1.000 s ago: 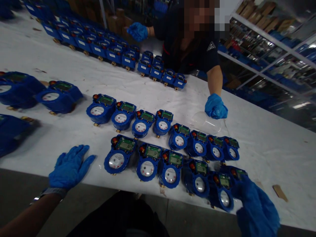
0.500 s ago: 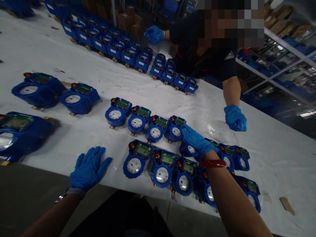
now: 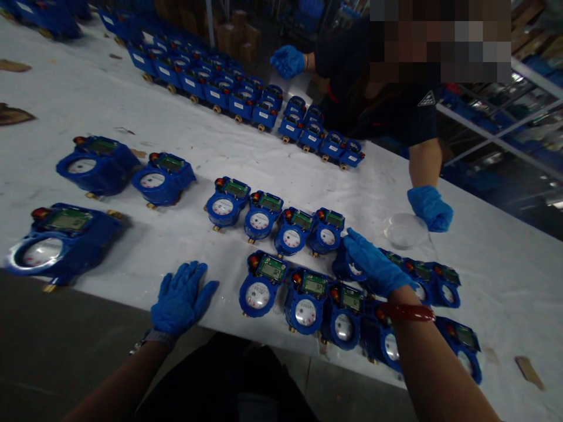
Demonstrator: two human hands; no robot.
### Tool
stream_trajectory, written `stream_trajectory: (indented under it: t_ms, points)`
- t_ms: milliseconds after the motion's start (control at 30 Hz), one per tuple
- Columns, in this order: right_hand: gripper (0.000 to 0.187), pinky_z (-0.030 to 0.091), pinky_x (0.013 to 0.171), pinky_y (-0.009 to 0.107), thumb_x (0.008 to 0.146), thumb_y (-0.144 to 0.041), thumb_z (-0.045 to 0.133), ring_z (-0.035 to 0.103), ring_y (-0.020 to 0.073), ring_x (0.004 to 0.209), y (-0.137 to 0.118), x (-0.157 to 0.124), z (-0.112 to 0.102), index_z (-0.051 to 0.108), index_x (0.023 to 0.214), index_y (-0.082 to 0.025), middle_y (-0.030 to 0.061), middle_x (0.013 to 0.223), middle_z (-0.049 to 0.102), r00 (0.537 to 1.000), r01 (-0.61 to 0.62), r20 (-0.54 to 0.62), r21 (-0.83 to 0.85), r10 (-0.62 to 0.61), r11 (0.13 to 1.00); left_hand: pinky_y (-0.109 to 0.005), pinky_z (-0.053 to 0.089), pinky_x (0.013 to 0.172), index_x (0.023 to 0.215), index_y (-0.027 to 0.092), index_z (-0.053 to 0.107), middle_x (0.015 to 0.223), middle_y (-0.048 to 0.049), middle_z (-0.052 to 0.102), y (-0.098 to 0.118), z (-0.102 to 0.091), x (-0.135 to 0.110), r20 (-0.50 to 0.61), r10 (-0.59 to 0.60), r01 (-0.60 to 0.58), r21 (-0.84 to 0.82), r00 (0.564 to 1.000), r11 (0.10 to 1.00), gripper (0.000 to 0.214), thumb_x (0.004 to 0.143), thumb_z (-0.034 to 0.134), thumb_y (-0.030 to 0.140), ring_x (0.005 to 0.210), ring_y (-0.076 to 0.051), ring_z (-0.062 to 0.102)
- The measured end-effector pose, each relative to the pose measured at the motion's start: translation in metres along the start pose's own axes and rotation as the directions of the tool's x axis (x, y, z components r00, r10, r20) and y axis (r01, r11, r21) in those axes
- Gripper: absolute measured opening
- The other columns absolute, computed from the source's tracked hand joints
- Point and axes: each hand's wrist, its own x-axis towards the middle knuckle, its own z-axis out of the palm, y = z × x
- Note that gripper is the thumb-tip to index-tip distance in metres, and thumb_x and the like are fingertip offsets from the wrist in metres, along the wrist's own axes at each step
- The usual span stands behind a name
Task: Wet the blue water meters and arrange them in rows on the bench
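- We are in a factory or warehouse assembly area.
- Dozens of identical blue round-dial water meters with brass fittings (image 3: 259, 223) lie in rows on a long white-covered workbench (image 3: 505, 275).
- Metal shelving racks with cardboard boxes (image 3: 519, 64) stand behind.
- A co-worker's blue-gloved hand (image 3: 430, 207) works opposite us.

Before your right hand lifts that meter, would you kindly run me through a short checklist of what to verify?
1. Gloved right hand on a round blue plastic water meter in the back row: ok.
2. Grip closed around it: cannot tell, the hand hides it.
3. Gloved left hand flat on the white table cover, apart from the meters: ok.
4. Co-worker's gloved hand apart from yours: ok, it is at the clear round lid.
5. Neighbouring meters free of the held one: not ok, they crowd it.
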Motion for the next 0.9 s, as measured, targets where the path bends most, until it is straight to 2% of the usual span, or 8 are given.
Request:
stream_trajectory:
  t_ms: [67, 200, 333, 433, 567, 667, 733, 900]
  points:
    - [0.047, 0.032, 0.135, 0.060, 0.095, -0.032, 0.052, 0.049, 0.0371, 0.153, 0.002, -0.031, -0.009, 0.075, 0.135, -0.017, 0.0132, 0.148, 0.067, 1.000, 0.015, 0.012, 0.024, -0.016, 1.000, -0.058, 0.018, 0.138, 0.163, 0.020, 0.053, 0.172, -0.0180, 0.048, 0.000, -0.001, 0.000, -0.016, 0.009, -0.009, -0.004, 1.000, 1.000, 0.068, 0.107, 0.041, 0.057, 0.166, -0.033, 0.035]
    - [0.051, 0.035, 0.136, 0.054, 0.101, -0.042, 0.052, 0.046, 0.0322, 0.156, 0.007, -0.105, -0.020, 0.068, 0.147, -0.026, 0.0061, 0.155, 0.062, 0.998, 0.008, -0.057, 0.056, -0.005, 0.998, -0.058, 0.019, 0.138, 0.163, 0.020, 0.052, 0.173, -0.0175, 0.047, 0.003, -0.007, 0.000, 0.023, 0.005, -0.005, -0.001, 1.000, 1.000, 0.068, 0.105, 0.044, 0.054, 0.166, -0.034, 0.034]
    - [0.053, 0.027, 0.137, 0.058, 0.089, -0.050, 0.060, 0.045, 0.0374, 0.156, 0.028, -0.175, -0.014, 0.074, 0.135, -0.026, 0.0075, 0.159, 0.060, 0.981, -0.045, -0.187, -0.016, 0.041, 0.999, -0.058, 0.018, 0.138, 0.163, 0.019, 0.053, 0.174, -0.0173, 0.046, 0.005, -0.010, 0.002, 0.032, -0.001, 0.001, -0.009, 0.999, 1.000, 0.067, 0.106, 0.044, 0.052, 0.166, -0.033, 0.035]
    - [0.053, 0.025, 0.137, 0.062, 0.089, -0.052, 0.061, 0.048, 0.0412, 0.154, 0.043, -0.208, -0.002, 0.076, 0.131, -0.022, 0.0113, 0.157, 0.061, 0.935, -0.178, -0.303, 0.044, 0.183, 0.983, -0.059, 0.019, 0.138, 0.162, 0.018, 0.055, 0.174, -0.0185, 0.046, 0.006, -0.008, 0.003, 0.015, 0.003, -0.003, -0.018, 1.000, 1.000, 0.067, 0.107, 0.041, 0.055, 0.165, -0.035, 0.036]
    - [0.051, 0.053, 0.122, 0.059, 0.099, -0.057, 0.058, 0.065, 0.0389, 0.136, 0.031, -0.220, 0.016, 0.076, 0.132, -0.023, 0.0126, 0.143, 0.071, 0.868, -0.289, -0.312, 0.314, 0.386, 0.904, -0.060, 0.019, 0.138, 0.161, 0.018, 0.055, 0.174, -0.0182, 0.046, 0.007, -0.008, 0.003, 0.007, -0.002, 0.002, -0.024, 1.000, 1.000, 0.069, 0.108, 0.039, 0.058, 0.166, -0.035, 0.035]
    - [0.054, 0.066, 0.105, 0.053, 0.101, -0.061, 0.060, 0.072, 0.0377, 0.125, 0.010, -0.215, 0.024, 0.076, 0.138, -0.026, 0.0121, 0.134, 0.075, 0.891, -0.275, -0.241, 0.388, 0.385, 0.880, -0.059, 0.019, 0.138, 0.161, 0.017, 0.056, 0.174, -0.0183, 0.045, 0.009, -0.010, 0.004, 0.025, -0.012, 0.012, -0.036, 1.000, 0.999, 0.069, 0.108, 0.038, 0.058, 0.166, -0.035, 0.035]
    - [0.053, 0.067, 0.105, 0.051, 0.099, -0.062, 0.065, 0.072, 0.0370, 0.126, 0.000, -0.208, 0.027, 0.077, 0.137, -0.027, 0.0109, 0.135, 0.075, 0.923, -0.251, -0.185, 0.377, 0.338, 0.892, -0.060, 0.019, 0.138, 0.161, 0.016, 0.056, 0.174, -0.0193, 0.045, 0.009, -0.011, 0.004, 0.029, -0.009, 0.011, -0.044, 1.000, 0.999, 0.069, 0.109, 0.038, 0.057, 0.165, -0.036, 0.036]
    - [0.057, 0.056, 0.119, 0.056, 0.098, -0.067, 0.062, 0.066, 0.0361, 0.136, -0.005, -0.189, 0.031, 0.078, 0.134, -0.026, 0.0088, 0.142, 0.072, 0.943, -0.151, -0.238, 0.320, 0.233, 0.935, -0.060, 0.019, 0.138, 0.159, 0.017, 0.058, 0.172, -0.0189, 0.048, 0.007, -0.005, 0.005, -0.028, -0.003, 0.001, -0.054, 1.000, 0.999, 0.065, 0.107, 0.045, 0.053, 0.164, -0.035, 0.038]
